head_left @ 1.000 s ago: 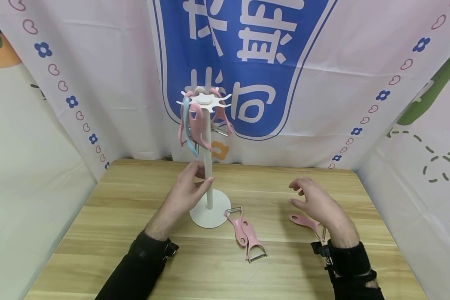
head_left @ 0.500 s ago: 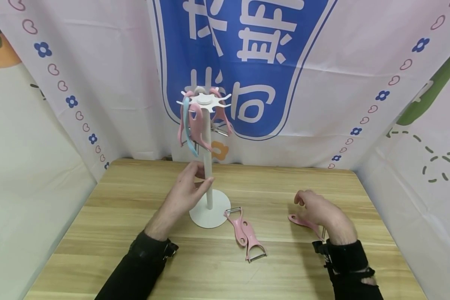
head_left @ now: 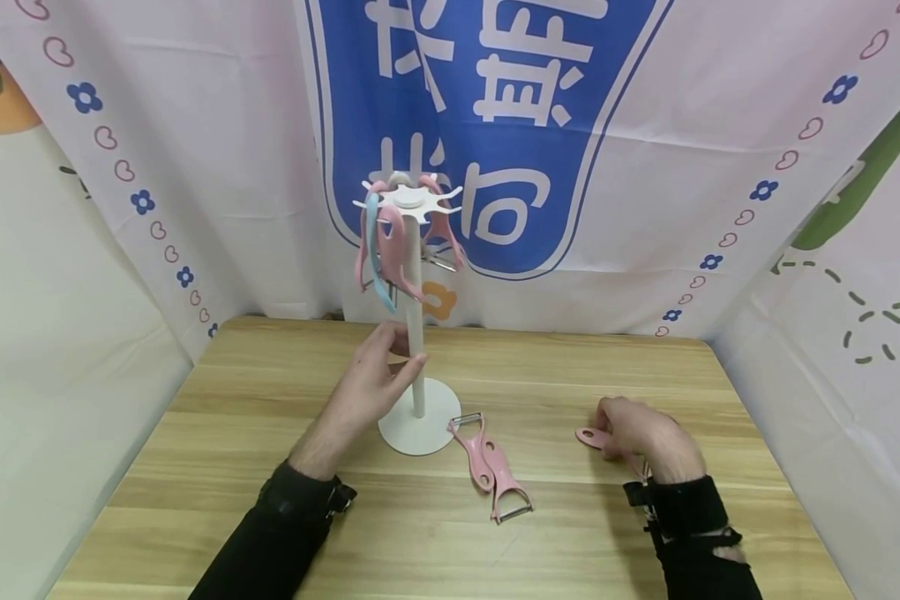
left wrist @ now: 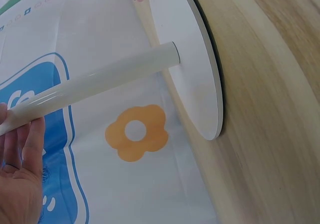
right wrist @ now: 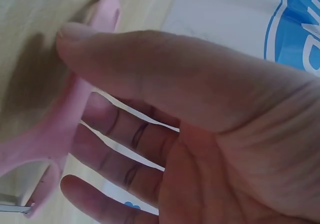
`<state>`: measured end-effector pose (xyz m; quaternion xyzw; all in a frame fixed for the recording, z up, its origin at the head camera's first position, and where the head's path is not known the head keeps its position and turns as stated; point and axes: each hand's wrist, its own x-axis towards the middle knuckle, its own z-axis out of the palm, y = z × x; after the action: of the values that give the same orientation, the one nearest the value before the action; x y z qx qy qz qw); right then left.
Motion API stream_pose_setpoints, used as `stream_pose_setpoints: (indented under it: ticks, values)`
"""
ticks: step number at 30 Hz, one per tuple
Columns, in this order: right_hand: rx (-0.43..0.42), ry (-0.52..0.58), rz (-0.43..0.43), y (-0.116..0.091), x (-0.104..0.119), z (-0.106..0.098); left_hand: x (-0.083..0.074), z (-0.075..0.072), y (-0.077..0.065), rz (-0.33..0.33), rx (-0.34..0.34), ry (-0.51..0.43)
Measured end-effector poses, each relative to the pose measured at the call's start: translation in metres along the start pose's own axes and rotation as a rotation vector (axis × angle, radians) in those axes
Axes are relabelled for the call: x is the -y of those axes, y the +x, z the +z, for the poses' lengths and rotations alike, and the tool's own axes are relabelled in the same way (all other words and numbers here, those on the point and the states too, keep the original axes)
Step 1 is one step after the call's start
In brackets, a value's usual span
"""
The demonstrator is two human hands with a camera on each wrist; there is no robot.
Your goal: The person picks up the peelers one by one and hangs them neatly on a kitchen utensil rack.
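My left hand (head_left: 375, 371) grips the white pole (left wrist: 110, 76) of a rotating utensil stand, thumb on one side and fingers on the other. The stand's round base (head_left: 412, 437) rests on the wooden table. From its hooked top (head_left: 410, 198) hang several peelers, among them a pink one (head_left: 393, 246) and a blue one (head_left: 373, 242). At the right, my right hand (head_left: 641, 429) pinches the handle of a pink peeler (right wrist: 67, 106), thumb across one side and fingertips against the other. Its hole end sticks out past the fingers in the head view; the hand hides much of the rest.
Two more pink peelers, one (head_left: 476, 462) with its blade at the base's edge and another (head_left: 504, 475) beside it, lie side by side on the table (head_left: 270, 517). A printed cloth (head_left: 645, 208) hangs behind the table's back edge.
My right hand has come down and slightly back onto the pink peeler, and its thumb and fingers have closed on the handle. The left hand has stayed on the pole.
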<state>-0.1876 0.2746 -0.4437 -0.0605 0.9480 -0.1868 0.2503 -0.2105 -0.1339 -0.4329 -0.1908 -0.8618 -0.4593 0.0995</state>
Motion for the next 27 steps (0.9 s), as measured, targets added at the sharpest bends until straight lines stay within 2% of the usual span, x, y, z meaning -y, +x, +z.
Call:
stream_pose_setpoints:
  ticks: [4, 11, 21, 27]
  values:
    - [0.004, 0.033, 0.022, 0.0004, -0.0027, 0.0018, 0.0006, -0.0005, -0.0002, 0.009, 0.002, -0.005]
    - [-0.007, -0.005, -0.021, 0.0038, -0.0059, 0.0036, 0.0037, 0.0009, 0.0019, 0.017, -0.009, 0.006]
    - [-0.026, 0.112, -0.047, 0.0053, -0.0082, 0.0021, 0.0042, 0.0012, 0.0022, 0.01, -0.01, 0.006]
    - [-0.092, 0.059, -0.134, 0.0046, -0.0079, -0.0033, 0.0043, 0.0011, 0.0026, 0.013, -0.008, 0.005]
